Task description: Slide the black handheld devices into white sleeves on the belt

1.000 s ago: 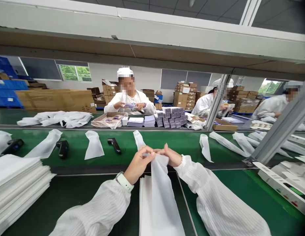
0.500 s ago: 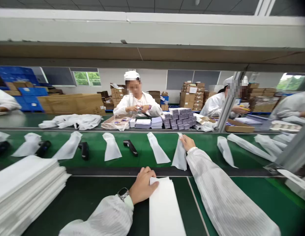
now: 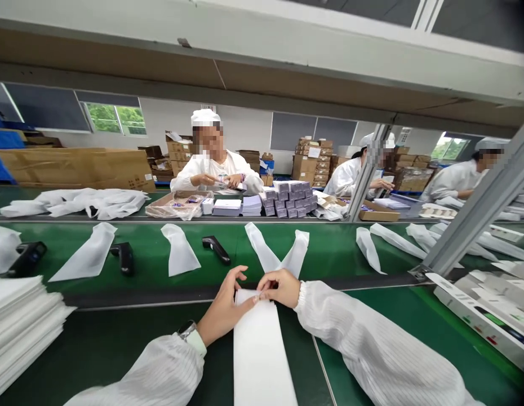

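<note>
A narrow stack of white sleeves lies lengthwise in front of me on the dark green surface. My left hand is at its far left corner, thumb pressed on top, index finger raised, other fingers partly hidden. My right hand pinches the far edge of the top sleeve, beside my left thumb. Just beyond, on the green belt, two translucent white sleeves lie with their near ends together: a left one and a right one. A black handheld device lies left of them.
A tall stack of white sheets stands at left. More sleeves and black devices lie along the belt. An angled metal post and a white printed box are at right. A co-worker sits opposite, behind small purple boxes.
My right hand has let go of a sleeve on the belt and come back to the stack's far edge. My left hand stays at the stack, its index finger now lifted. The view has tilted and shifted right.
</note>
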Demonstrator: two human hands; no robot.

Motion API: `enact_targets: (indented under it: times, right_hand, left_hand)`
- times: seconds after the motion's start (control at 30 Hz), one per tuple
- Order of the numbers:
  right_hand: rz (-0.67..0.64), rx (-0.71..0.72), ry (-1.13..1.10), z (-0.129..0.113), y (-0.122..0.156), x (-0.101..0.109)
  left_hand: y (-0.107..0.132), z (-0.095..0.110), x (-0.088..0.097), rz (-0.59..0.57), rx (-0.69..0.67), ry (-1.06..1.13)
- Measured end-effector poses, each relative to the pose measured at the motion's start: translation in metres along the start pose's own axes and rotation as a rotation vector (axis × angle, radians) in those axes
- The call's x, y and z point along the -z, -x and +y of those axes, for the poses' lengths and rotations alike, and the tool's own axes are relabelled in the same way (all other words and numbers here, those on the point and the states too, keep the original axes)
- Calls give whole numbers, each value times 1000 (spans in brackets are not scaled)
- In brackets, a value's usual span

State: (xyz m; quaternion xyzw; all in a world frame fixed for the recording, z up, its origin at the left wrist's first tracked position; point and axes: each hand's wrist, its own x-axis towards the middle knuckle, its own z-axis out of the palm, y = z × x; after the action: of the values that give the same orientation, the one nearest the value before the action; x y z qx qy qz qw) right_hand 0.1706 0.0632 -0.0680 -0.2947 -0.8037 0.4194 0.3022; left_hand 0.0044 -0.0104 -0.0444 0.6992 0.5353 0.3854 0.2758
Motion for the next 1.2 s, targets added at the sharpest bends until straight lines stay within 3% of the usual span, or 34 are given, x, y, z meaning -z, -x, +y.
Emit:
enact_targets:
  times: [0.07,0.2,0.33,0.4,0.47,0.57,0.6,0.7,0.77,0.9,1.03,1.1,1.2]
  right_hand:
    - [-53,2,-33,-3,-2,4]
    - [-204,91,8,-6,-4,15]
    - [-467,115,31,-10,-3,34]
    - [-501,97,20,-14,-12,41]
    - [-352,80,57,-18,-32,38]
    - [65,-18,283,-15,-78,14]
    - [147,-63,345,-12,-94,3]
    - [249,-203,326,-2,-129,-24]
    - [273,-238,233,2,-135,-27]
    - [274,-217,0,-1,-107,5]
    - [179,-61,-615,-18,-59,41]
    - [156,-34,-780,-26,-41,46]
    - [131,-16,-846,-38,-26,39]
  left_hand:
    - [-6,2,1,-57,-32,19]
    - [-16,9,5,-290,-114,12]
    - [-16,12,9,-376,-105,190]
    - [-16,9,10,-375,-90,293]
    - [-16,5,9,-348,-65,349]
    - [-15,-4,3,-318,-16,328]
    - [-15,-7,1,-312,-9,307]
    - [-13,-13,-3,-272,-20,269]
    - [-12,-14,-3,-257,-38,266]
    - [-11,-12,-1,-255,-56,263]
    - [-12,-7,0,-256,-67,308]
    - [-12,-3,-1,-235,-86,336]
    - [-11,4,-2,-196,-93,354]
